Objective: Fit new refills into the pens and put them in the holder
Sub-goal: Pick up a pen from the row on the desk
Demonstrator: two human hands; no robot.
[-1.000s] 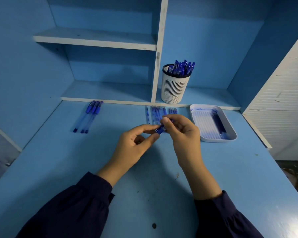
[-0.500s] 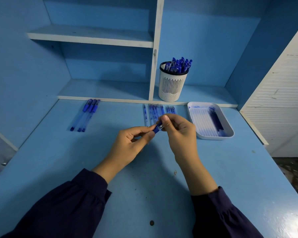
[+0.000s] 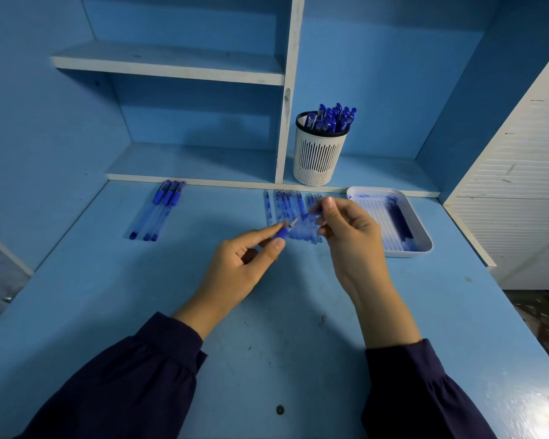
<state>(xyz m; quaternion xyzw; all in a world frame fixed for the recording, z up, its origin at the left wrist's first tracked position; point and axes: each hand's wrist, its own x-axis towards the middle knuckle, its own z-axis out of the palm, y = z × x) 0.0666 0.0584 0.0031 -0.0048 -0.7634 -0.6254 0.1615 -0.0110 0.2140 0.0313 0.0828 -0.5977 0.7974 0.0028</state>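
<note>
Pen tip (image 3: 284, 232) is sitting pinched in the grip of the left hand (image 3: 235, 274) above the bench (image 3: 108, 296), the right hand (image 3: 352, 239) pinching the barrel (image 3: 313, 215) (blurred), so either piece is risking slipping down among the refills (image 3: 286, 204).

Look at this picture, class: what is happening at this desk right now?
A person works on a pen at a desk. The left hand pinches the pen's blue tip piece; the right hand pinches a second piece, too blurred to name. Refills lie in a row behind the hands, three pens lie at the left, and the white holder holds many pens.
</note>
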